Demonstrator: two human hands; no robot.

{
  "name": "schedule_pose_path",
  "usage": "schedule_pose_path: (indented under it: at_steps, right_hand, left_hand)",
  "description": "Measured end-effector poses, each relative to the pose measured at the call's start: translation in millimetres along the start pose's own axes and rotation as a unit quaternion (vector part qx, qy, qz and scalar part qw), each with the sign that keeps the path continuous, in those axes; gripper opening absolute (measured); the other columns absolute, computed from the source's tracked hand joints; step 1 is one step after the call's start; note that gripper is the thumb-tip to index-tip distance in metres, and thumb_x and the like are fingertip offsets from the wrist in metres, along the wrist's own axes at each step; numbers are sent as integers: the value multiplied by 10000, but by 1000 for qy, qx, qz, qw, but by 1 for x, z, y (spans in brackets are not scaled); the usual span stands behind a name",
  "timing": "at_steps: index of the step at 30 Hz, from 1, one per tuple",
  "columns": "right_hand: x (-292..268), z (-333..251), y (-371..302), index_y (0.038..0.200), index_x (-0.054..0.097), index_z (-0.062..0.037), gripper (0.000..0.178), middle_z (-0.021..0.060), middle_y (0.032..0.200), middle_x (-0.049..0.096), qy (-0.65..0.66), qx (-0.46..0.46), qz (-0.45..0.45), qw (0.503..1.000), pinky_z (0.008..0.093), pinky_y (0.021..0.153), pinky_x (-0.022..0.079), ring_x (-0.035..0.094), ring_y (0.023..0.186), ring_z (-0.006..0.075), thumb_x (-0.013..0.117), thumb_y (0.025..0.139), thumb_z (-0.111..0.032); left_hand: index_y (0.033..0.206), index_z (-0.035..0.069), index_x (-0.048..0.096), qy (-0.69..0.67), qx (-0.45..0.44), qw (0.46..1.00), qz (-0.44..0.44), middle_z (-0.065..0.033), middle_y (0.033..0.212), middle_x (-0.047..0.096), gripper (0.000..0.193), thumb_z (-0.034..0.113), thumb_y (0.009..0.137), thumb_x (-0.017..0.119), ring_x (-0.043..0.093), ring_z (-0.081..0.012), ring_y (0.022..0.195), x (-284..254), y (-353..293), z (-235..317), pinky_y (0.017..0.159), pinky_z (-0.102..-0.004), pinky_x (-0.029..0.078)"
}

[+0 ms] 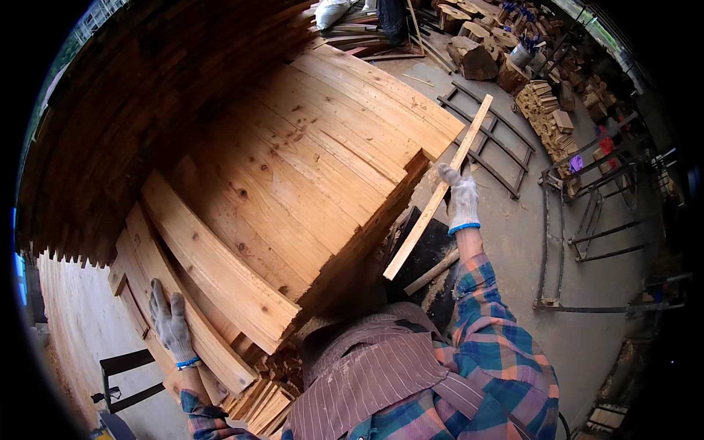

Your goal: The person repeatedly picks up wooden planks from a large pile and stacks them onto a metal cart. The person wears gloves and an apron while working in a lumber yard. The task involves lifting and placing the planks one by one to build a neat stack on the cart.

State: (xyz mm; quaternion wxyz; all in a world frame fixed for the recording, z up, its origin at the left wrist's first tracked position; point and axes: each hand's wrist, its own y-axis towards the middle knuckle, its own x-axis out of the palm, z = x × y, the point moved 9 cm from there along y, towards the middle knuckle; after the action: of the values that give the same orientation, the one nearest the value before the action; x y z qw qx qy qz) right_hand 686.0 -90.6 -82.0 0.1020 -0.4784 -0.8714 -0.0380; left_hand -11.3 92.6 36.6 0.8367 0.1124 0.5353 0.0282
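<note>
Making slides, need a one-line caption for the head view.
Gloved right hand holds a thin wooden strip; gloved left hand rests on a plank beside stacked boards.

I can't see the palm of the left grip (173, 328); it faces down onto a board (213, 356). On the right grip (462, 199), the strip (422, 235) and the back of the hand hide some of the fingers. The apron (367, 367) blocks my view of the legs and feet. The left sleeve (205, 422) runs out past the near edge. On the left, the dark stack (169, 95) is cropped at the top, and its face is too shaded for me to count the pieces. Far off, a white bag (334, 11) is cut off too. What the far-right bucket (521, 57) holds, and the purple item (576, 163) on the right, are too small for me to identify.
</note>
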Motion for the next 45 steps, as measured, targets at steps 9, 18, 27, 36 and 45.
schedule_pose_path:
  at_steps: [9, 18, 27, 36, 45]
  right_hand:
    - [136, -159, -33, 1494, 421, -190, 1000, 156, 1424, 480, -486, -300, -434, 696, 378, 1106, 415, 498, 1274, 339, 797, 573, -86]
    - [237, -65, -65, 1409, 473, -426, 898, 90, 1509, 400, -640, -288, -608, 372, 464, 1131, 380, 393, 1372, 358, 755, 683, 22]
    - [222, -85, -49, 1359, 531, -421, 768, 72, 1457, 465, -564, -292, -638, 436, 423, 1020, 457, 462, 1298, 357, 639, 731, 7]
    - [235, -63, -53, 1403, 520, -326, 746, 111, 1455, 463, -572, -278, -648, 418, 427, 1090, 416, 449, 1328, 348, 735, 709, -159]
    - [464, -62, -281, 1577, 115, -162, 1192, 259, 1461, 418, -605, -231, -562, 514, 599, 856, 512, 590, 1168, 414, 564, 702, -836]
  left_hand:
    - [1477, 103, 430, 16, -6, 1000, 2, -168, 1494, 441, 659, 490, 957, 552, 388, -361, 1383, -4, -3, -11, 1151, -413, 295]
    - [1472, 87, 443, -16, -14, 1000, 5, -152, 1513, 428, 658, 470, 954, 580, 369, -316, 1410, -2, -2, -24, 1174, -381, 266]
    - [1502, 54, 381, -38, -31, 999, -12, -152, 1546, 382, 683, 483, 987, 514, 325, -301, 1437, 5, -2, -11, 1185, -371, 222]
    - [1483, 93, 416, -2, -27, 1000, 12, -182, 1507, 421, 744, 559, 919, 549, 361, -374, 1399, -7, -12, -27, 1164, -440, 257]
    - [1474, 182, 430, 78, -76, 994, 25, -128, 1486, 461, 791, 684, 870, 521, 354, -387, 1400, -14, -7, -5, 1167, -506, 224]
